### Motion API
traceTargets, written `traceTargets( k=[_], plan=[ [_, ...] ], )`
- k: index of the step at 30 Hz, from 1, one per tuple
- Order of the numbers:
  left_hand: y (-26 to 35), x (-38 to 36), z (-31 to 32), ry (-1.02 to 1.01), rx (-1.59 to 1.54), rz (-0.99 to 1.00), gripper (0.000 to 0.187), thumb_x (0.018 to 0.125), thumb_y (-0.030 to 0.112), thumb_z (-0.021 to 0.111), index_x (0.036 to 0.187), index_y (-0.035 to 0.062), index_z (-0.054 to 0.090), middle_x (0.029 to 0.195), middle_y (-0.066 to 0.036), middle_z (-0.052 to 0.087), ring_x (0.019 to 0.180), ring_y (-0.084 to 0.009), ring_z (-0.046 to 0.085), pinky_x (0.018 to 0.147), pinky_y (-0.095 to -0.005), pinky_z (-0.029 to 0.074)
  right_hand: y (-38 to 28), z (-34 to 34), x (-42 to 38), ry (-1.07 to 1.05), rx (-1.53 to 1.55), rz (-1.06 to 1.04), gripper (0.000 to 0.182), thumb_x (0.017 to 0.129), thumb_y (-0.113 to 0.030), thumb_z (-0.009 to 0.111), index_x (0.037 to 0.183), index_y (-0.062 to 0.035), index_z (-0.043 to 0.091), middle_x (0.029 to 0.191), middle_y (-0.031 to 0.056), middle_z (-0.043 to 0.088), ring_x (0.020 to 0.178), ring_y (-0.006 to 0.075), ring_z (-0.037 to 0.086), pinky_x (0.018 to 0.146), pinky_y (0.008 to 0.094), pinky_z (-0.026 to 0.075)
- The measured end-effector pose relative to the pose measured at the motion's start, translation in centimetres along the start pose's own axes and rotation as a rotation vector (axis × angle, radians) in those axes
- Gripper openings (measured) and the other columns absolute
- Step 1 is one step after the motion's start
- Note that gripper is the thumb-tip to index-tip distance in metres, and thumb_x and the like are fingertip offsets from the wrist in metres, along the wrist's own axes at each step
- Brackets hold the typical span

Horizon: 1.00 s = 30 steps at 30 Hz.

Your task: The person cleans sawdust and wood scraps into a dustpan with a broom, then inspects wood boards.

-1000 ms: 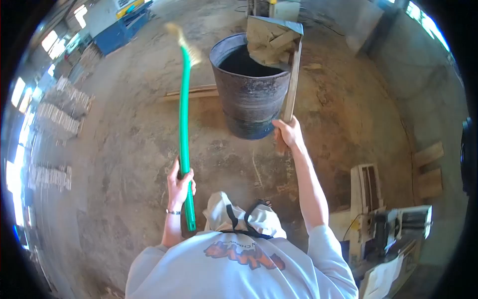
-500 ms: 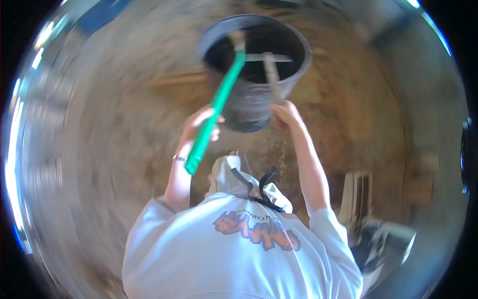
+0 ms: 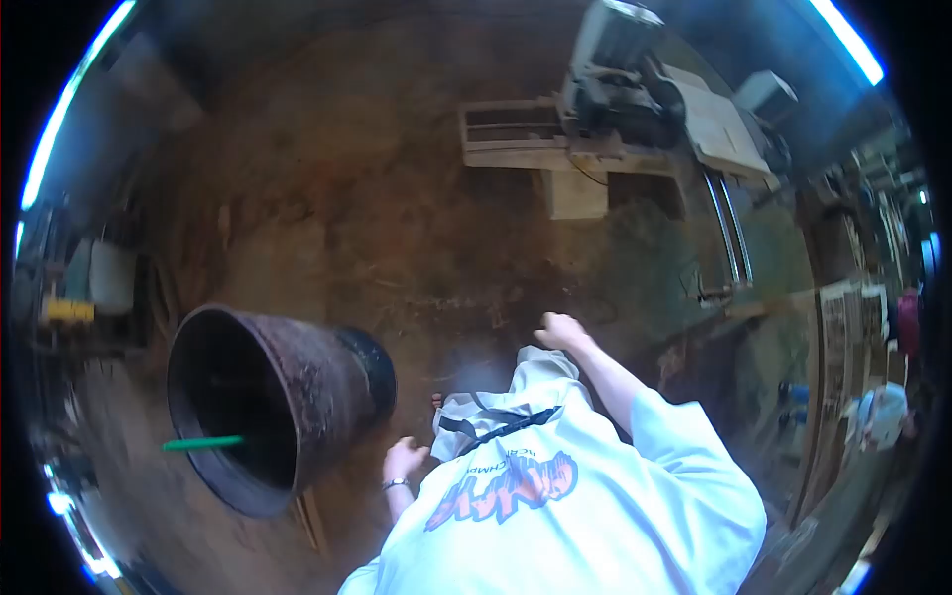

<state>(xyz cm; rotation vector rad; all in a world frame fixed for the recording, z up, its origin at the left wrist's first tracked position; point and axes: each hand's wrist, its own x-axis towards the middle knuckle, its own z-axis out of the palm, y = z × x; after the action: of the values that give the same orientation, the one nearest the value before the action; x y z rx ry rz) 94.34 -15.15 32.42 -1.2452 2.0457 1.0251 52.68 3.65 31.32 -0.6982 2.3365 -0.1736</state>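
My left hand (image 3: 405, 459) hangs low beside my body, a watch or band on the wrist. It holds nothing that I can see, and its fingers are loosely bent with a gap at the thumb. In front of my lap, my right hand (image 3: 562, 332) is curled closed with nothing visible in it. To the left of my left hand, apart from it, stands a large dark bucket (image 3: 312, 382). A green handle (image 3: 203, 443) sticks out over the bucket's rim. The bucket's inside is too dark to make out.
A machine (image 3: 625, 109) with a pale bed and metal rails (image 3: 729, 228) stands ahead to the right. Along the right side are shelves or stacked boards (image 3: 838, 347). At the far left are a grey container (image 3: 111, 278) and a yellow item (image 3: 67, 310).
My hands have let go of the green-handled tool and the wooden-handled tool. The bucket has shifted from ahead to my left as my view turned right, bringing the machine into sight.
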Motion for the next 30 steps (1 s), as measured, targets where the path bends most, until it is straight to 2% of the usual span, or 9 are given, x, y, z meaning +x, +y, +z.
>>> traceTargets(
  k=[2,5,9,11,15,21,23,27,30],
  plan=[
    [7.6,0.5,-1.0,-0.066,0.006,0.146,0.053,0.079,0.034,0.064,0.121,0.0019,0.062,0.11,-0.021,0.067,0.103,-0.0318,0.066,0.09,-0.0396,0.051,6.8,-3.5,-4.6,0.054,0.384,0.233,0.036,0.082,-0.031,0.06,0.095,0.0008,0.07,0.089,0.0169,0.071,0.086,0.0285,0.07,0.08,0.0383,0.054],
    [18.5,4.1,-0.9,0.033,-0.079,0.228,0.049,0.079,0.033,0.063,0.118,0.0038,0.063,0.105,-0.02,0.068,0.1,-0.0332,0.066,0.088,-0.0433,0.052,19.1,-0.2,-5.8,0.186,0.904,0.448,0.029,0.088,-0.028,0.064,0.101,-0.0018,0.065,0.073,0.0048,0.064,0.055,0.0123,0.06,0.048,0.0272,0.048],
    [32.9,10.0,-1.2,0.179,0.434,0.38,0.045,0.081,0.033,0.062,0.111,-0.0002,0.063,0.104,-0.023,0.067,0.099,-0.0383,0.064,0.089,-0.0458,0.051,25.9,2.1,-10.4,0.302,0.964,0.554,0.025,0.089,-0.024,0.065,0.101,-0.0021,0.065,0.076,0.0052,0.066,0.056,0.0115,0.06,0.048,0.0269,0.047],
    [40.8,13.1,0.2,0.262,0.416,0.642,0.043,0.081,0.031,0.062,0.111,-0.0002,0.062,0.107,-0.025,0.065,0.102,-0.039,0.062,0.091,-0.0457,0.05,29.1,3.2,-11.7,0.341,1.211,0.622,0.024,0.089,-0.024,0.065,0.102,-0.0032,0.065,0.078,0.0044,0.066,0.056,0.0111,0.059,0.048,0.0265,0.047],
    [60.1,12.6,4.2,0.146,0.481,0.95,0.045,0.081,0.029,0.065,0.116,0.0011,0.062,0.108,-0.021,0.066,0.106,-0.036,0.06,0.092,-0.044,0.049,33.4,3.0,-15.4,0.39,1.333,0.795,0.022,0.09,-0.025,0.065,0.101,-0.0055,0.064,0.076,0.0023,0.065,0.057,0.0104,0.058,0.048,0.0261,0.047],
    [81.2,15.0,12.7,0.061,0.692,1.279,0.053,0.078,0.032,0.07,0.12,0.0009,0.06,0.115,-0.025,0.061,0.11,-0.0375,0.058,0.096,-0.0433,0.046,38.9,0.2,-18.1,0.498,1.448,0.83,0.026,0.091,-0.03,0.065,0.106,-0.0093,0.063,0.083,0.0017,0.065,0.059,0.0094,0.058,0.052,0.0254,0.048],
    [90.1,15.4,16.3,-0.02,0.703,1.316,0.056,0.077,0.033,0.071,0.121,-0.0002,0.06,0.12,-0.027,0.058,0.113,-0.0385,0.056,0.099,-0.0434,0.045,43.9,-3.8,-19.5,0.572,1.475,0.779,0.023,0.091,-0.028,0.065,0.106,-0.0093,0.063,0.083,0.0017,0.066,0.058,0.0087,0.057,0.051,0.0252,0.047],
    [105.8,15.2,22.2,0.163,0.576,1.402,0.064,0.076,0.04,0.072,0.123,-0.0006,0.058,0.123,-0.029,0.056,0.117,-0.0404,0.054,0.101,-0.0431,0.043,55.6,-8.3,-21.6,0.839,1.266,0.931,0.033,0.09,-0.028,0.067,0.11,-0.0024,0.063,0.083,0.007,0.07,0.063,0.0136,0.064,0.061,0.0308,0.053],
    [117.2,23.6,27.8,0.575,0.56,1.188,0.078,0.078,0.052,0.069,0.136,0.0058,0.047,0.135,-0.024,0.05,0.125,-0.0404,0.047,0.105,-0.0467,0.039,62.8,-9.9,-25.0,0.97,1.328,1.045,0.031,0.091,-0.027,0.066,0.109,-0.0021,0.062,0.082,0.0057,0.069,0.062,0.0127,0.063,0.059,0.0288,0.052]
  ],
)
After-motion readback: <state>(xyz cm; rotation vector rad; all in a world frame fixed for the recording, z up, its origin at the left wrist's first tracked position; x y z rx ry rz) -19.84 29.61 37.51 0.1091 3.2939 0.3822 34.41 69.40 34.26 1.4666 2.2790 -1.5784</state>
